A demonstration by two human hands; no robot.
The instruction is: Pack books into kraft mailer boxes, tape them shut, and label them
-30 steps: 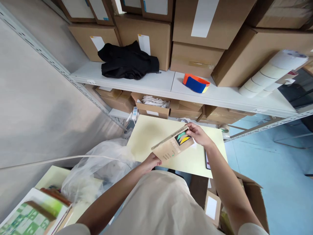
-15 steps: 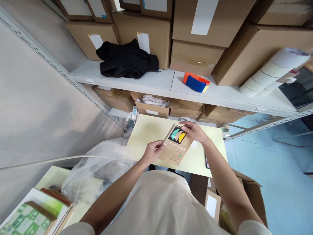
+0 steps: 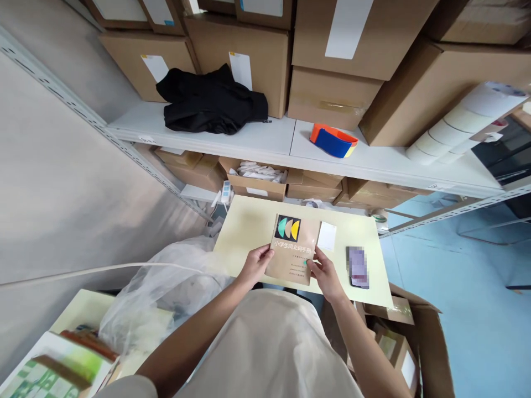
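Observation:
Between my two hands is a tan book (image 3: pixel 290 258) with white lettering and a black panel of green, tan and yellow half-circles on its cover. My left hand (image 3: pixel 258 264) pinches its left edge, thumb on the cover. On the opposite side, my right hand (image 3: pixel 326 273) grips the lower right edge with the thumb in front. The book is held above the front part of a pale yellow table (image 3: pixel 244 221), cover facing me. A white card or paper (image 3: pixel 327 236) lies on the table just behind the book's right edge. Right of my right hand rests a phone (image 3: pixel 357 267), its screen pixelated.
A shelf (image 3: pixel 265 141) behind the table carries cardboard boxes (image 3: pixel 336 97), a black garment (image 3: pixel 215 105), a blue-orange band (image 3: pixel 334 141) and white rolls (image 3: pixel 460 121). Clear plastic wrap (image 3: pixel 153 293) lies at left. An open carton (image 3: pixel 433 342) stands at lower right.
My right hand has moved from the book's top edge down to its lower right edge. The book has turned more upright and squarely toward me, uncovering the white card and the phone.

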